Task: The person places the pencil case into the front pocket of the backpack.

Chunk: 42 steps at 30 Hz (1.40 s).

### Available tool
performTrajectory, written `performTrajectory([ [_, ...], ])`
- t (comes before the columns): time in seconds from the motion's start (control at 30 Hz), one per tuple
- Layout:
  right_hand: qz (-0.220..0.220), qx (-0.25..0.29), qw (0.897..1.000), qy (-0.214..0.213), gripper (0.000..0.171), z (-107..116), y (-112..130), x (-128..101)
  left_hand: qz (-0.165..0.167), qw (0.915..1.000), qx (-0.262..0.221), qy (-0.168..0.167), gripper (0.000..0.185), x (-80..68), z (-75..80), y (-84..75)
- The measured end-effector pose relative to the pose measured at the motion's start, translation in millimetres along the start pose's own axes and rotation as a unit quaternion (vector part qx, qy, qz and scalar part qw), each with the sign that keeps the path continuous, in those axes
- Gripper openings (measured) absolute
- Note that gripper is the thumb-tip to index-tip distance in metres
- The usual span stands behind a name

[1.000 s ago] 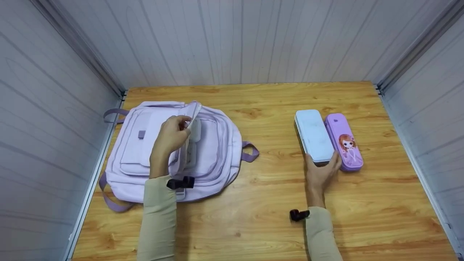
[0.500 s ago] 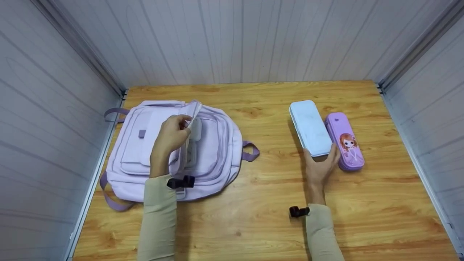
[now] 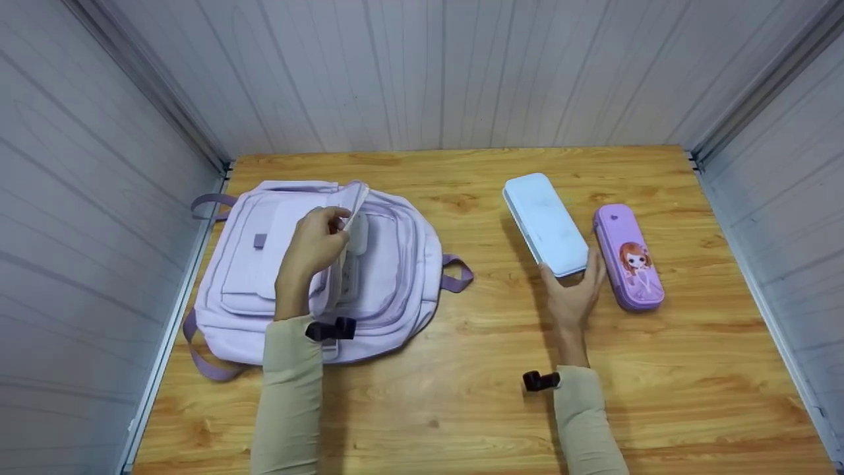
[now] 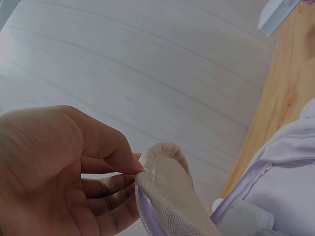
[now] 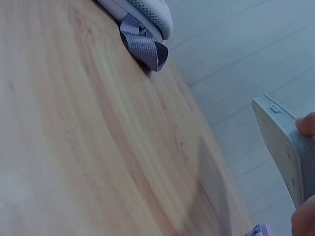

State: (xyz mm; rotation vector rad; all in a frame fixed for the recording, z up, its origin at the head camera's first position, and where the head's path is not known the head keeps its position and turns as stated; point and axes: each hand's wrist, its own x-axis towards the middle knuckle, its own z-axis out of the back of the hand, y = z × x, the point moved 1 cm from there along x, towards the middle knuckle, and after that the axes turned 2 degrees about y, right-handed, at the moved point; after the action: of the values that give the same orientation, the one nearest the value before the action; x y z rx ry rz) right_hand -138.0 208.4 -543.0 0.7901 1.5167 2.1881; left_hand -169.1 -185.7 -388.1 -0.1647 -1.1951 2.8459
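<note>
The near end of a pale blue pencil case (image 3: 546,224) is gripped by the right hand (image 3: 571,298), thumb on one side and fingers on the other, with the far end raised off the desk (image 3: 501,369). The case is best kept level and held by its long edges, so the lid, whose small catch shows in the right wrist view, is not sprung. Just beside the right hand, on its outer side, a purple pencil case (image 3: 628,257) printed with a cartoon girl lies flat, apart from the blue one. The blue case is seen as a long, slim box with rounded corners and a plain, faintly scuffed lid. Well across the desk, a flap (image 4: 167,196) of a lilac backpack (image 3: 389,277) is pinched between thumb and fingers of the left hand (image 3: 310,254) and held up, showing its mesh lining and a white pocket beneath.
</note>
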Motion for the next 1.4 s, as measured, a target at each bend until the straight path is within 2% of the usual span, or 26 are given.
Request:
performTrajectory([
  [0.5,0.037,0.023,0.994,0.099,0.090,-16.7,18.5,-4.6,0.006,1.0000,0.001,0.002,0.041,0.8,-0.6,-0.7],
  [0.77,0.075,0.053,0.986,0.142,0.089,-28.6,23.4,-13.3,0.003,1.0000,0.001,0.004,0.042,-0.7,0.1,-0.5],
  [0.93,0.075,0.061,0.980,0.174,0.091,-36.4,26.8,-20.8,0.001,1.0000,0.001,0.001,0.041,-0.3,0.2,-0.5],
  [1.23,0.096,0.014,0.975,0.201,0.092,-51.2,38.2,-32.9,0.001,1.0000,0.003,-0.003,0.041,1.0,0.3,0.0],
  [1.4,0.106,0.012,0.969,0.223,0.091,-59.7,41.0,-38.8,-0.002,0.9999,0.009,-0.006,0.041,0.1,1.4,-0.2],
])
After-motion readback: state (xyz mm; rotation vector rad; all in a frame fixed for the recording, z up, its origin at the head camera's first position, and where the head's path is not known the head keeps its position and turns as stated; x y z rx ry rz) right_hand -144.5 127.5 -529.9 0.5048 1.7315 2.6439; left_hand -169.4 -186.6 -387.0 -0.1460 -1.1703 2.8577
